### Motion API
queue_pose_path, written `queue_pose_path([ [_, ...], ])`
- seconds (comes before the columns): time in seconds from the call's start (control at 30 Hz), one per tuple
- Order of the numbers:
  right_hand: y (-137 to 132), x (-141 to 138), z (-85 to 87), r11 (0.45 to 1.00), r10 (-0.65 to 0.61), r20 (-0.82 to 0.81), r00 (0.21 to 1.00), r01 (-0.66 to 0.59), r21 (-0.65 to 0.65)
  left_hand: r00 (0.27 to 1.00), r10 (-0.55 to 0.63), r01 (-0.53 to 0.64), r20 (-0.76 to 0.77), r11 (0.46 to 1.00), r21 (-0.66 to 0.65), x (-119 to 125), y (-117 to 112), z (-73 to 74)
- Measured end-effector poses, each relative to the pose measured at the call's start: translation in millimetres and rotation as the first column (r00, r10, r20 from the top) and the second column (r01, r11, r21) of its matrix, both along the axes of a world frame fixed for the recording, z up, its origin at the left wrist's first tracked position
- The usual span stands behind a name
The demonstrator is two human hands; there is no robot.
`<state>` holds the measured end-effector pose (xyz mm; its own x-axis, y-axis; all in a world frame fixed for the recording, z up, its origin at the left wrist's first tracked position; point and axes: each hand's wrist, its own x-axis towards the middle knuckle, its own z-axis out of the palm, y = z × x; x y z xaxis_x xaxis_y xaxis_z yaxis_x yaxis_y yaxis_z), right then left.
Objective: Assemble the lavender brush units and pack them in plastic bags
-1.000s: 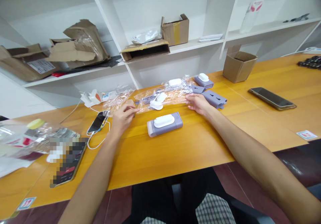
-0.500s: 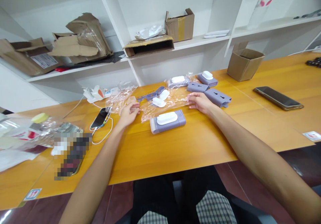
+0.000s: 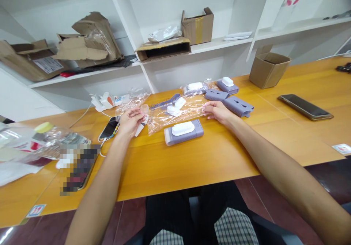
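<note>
Clear, wrinkled plastic film [image 3: 189,109], bright with reflections, spreads over the bench [image 3: 219,157] between two hands. The right hand [image 3: 215,111] pinches its 3 o'clock edge, thumb and fingertips together; the left hand [image 3: 132,120] is half-curled near its 9 o'clock end, and whether it grips anything cannot be told. Two white pieces [image 3: 173,110] show mid-film, under or over it unclear. A purple-grey device [image 3: 184,137] lies at 6 o'clock; pixelation masks an object [image 3: 83,170] at 8 o'clock.
</note>
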<state>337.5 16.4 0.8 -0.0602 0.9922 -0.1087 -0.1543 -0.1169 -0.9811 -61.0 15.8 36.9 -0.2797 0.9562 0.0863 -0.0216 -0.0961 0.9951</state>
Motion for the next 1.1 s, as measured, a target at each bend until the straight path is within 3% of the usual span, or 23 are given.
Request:
queue_pose_path([
  [0.1, -4, -6, -0.5, 0.998, 0.065, 0.035, 0.997, -0.066, 0.019, 0.961, 0.109, -0.091, -0.256, 0.993, 0.081, -10, -2, 5.5],
  [0.2, -9, -17, -2.8, 0.993, 0.115, 0.043, 0.992, -0.116, 0.037, 0.755, 0.278, -0.110, -0.594, 0.947, 0.302, -10, -8, 12.2],
  [0.27, -13, -25, -4.0, 0.989, 0.128, 0.060, 0.990, -0.132, 0.061, 0.614, 0.335, 0.001, -0.715, 0.905, 0.425, -1, -15, 16.3],
  [0.33, -18, -31, -4.2, 0.983, 0.148, 0.082, 0.986, -0.155, 0.099, 0.519, 0.331, 0.178, -0.788, 0.860, 0.478, 13, -23, 18.2],
  [0.47, -22, -31, -1.9, 0.956, 0.229, 0.121, 0.966, -0.247, 0.161, 0.336, 0.132, 0.501, -0.932, 0.813, 0.296, 39, -36, 13.4],
  [0.57, -23, -23, -0.7, 0.872, 0.406, 0.238, 0.882, -0.452, 0.186, 0.232, 0.025, 0.564, -0.972, 0.811, 0.156, 43, -38, 6.6],
  [0.67, -26, -21, -1.9, 0.761, 0.461, 0.496, 0.736, -0.616, 0.206, 0.230, 0.010, 0.561, -0.973, 0.816, 0.141, 38, -34, 3.1],
  [0.8, -35, -35, -2.8, 0.720, 0.251, 0.737, 0.628, -0.630, 0.291, 0.264, 0.034, 0.546, -0.964, 0.818, 0.179, 31, -31, 3.7],
  [0.87, -37, -37, 0.3, 0.714, 0.223, 0.773, 0.594, -0.639, 0.285, 0.270, 0.041, 0.541, -0.962, 0.820, 0.187, 29, -30, 3.7],
  [1.0, -27, -10, 13.1, 0.749, 0.242, 0.778, 0.580, -0.621, 0.231, 0.275, 0.061, 0.521, -0.960, 0.829, 0.202, 25, -26, 0.7],
  [1.1, -13, 31, 20.4, 0.851, 0.239, 0.751, 0.615, -0.506, 0.144, 0.293, 0.076, 0.546, -0.953, 0.805, 0.232, 24, -24, -0.6],
])
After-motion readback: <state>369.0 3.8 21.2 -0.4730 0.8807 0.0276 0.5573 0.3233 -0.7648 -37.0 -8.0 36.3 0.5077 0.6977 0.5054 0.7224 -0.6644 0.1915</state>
